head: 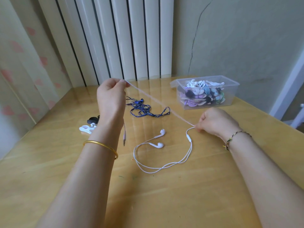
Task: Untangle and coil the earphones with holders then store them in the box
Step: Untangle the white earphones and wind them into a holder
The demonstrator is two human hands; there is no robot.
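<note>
White earphones (158, 144) lie on the wooden table (164, 195), their two buds side by side and the thin cord looping toward me. My left hand (111, 94) is raised and pinches the cord near its plug end; the plug hangs down beside my wrist. My right hand (213, 121) pinches the same cord low over the table, just above the inline remote. Between the hands the cord is stretched taut and blurred. A clear plastic box (230, 96) at the back right holds several coiled earphones.
Tangled blue-black earphones (143, 108) lie behind the stretched cord. A white holder (86, 128) and a black holder (93, 120) sit left of my left forearm. A white radiator (125, 38) and a cracked wall stand behind the table; a patterned curtain hangs at left.
</note>
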